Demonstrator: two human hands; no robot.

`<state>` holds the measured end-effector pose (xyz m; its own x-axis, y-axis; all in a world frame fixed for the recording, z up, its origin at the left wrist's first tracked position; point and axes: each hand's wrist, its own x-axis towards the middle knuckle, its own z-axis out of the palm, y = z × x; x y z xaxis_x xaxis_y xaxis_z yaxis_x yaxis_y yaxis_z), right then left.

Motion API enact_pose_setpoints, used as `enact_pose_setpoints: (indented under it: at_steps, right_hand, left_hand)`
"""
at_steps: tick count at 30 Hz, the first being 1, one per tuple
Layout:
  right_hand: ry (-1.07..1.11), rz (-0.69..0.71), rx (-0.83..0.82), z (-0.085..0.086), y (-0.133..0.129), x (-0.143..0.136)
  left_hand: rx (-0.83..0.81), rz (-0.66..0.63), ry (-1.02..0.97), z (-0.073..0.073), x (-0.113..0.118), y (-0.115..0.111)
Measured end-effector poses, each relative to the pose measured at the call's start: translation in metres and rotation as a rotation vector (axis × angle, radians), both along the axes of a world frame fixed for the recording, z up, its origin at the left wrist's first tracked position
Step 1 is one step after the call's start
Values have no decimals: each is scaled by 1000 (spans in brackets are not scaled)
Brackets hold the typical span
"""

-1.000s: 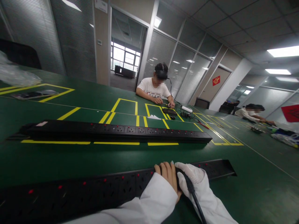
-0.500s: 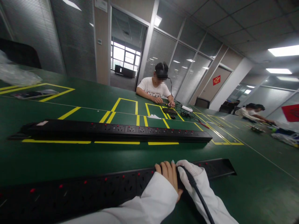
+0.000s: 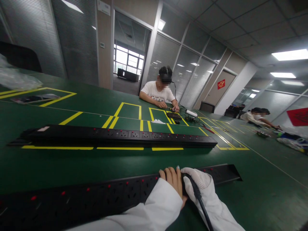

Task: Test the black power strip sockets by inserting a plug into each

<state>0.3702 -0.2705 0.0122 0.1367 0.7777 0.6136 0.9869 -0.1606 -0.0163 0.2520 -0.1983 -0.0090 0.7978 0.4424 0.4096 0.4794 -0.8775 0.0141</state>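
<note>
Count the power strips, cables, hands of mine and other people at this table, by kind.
Power strips: 2, near, far
Cable: 1
Hands: 2, left, right
Other people: 2
Total: 7

Near power strip lies lengthwise on the green worktop. Bare left hand rests on its top; gloved right hand beside it, touching, closed around a black cable. Second strip lies farther back, parallel. A seated person works beyond.
</note>
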Motion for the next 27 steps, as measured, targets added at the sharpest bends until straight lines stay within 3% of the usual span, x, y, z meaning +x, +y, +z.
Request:
enact_pose_setpoints:
  at_steps: [7,12,19,27]
  right_hand:
    - [27,-25,2,3,1,-3]
    - [271,-13,49,9,1,-10]
    - [-55,6,-7,3,-6,-1]
    - [-10,23,-6,3,-6,-1]
  left_hand:
    - [9,-9,7,-1,-1,0]
    - [33,-12,-11,-1,-2,-1]
    - [14,13,-17,0,-1,-2]
    - [17,7,-9,-1,0,-1]
